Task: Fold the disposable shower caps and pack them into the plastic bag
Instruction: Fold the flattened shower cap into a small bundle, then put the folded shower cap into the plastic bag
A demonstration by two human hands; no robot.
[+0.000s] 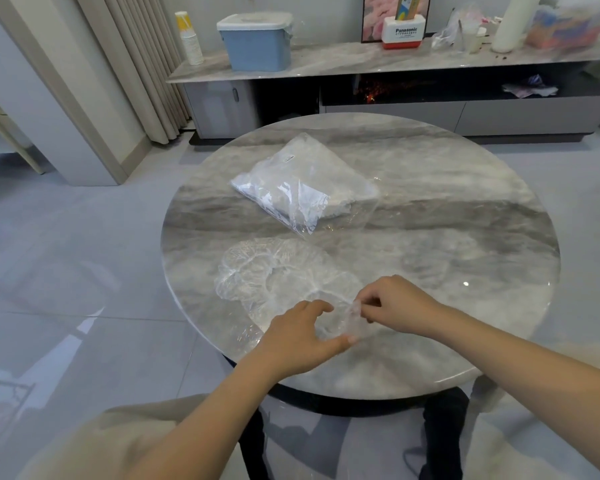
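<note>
One plastic bag lies toward the far middle of the round marble table, holding a flat white stack of folded caps; how many are inside cannot be counted. Its open mouth faces near-right, with loose clear film trailing on the tabletop. One loose disposable shower cap lies spread on the near-left part of the table, just in front of the bag. The cap is clear, crinkled film with a puckered, gathered rim, and the marble shows through it.

Two bare hands work at the cap's near-right edge. The left hand is palm down, fingers curved, its thumb and fingertips closing on the film. The right hand reaches in from the right and pinches a bunched bit of the rim between thumb and fingers, lifting it slightly off the table. The hands sit just beside each other.

On the far sideboard stand one blue lidded bin and one stack of paper cups.
</note>
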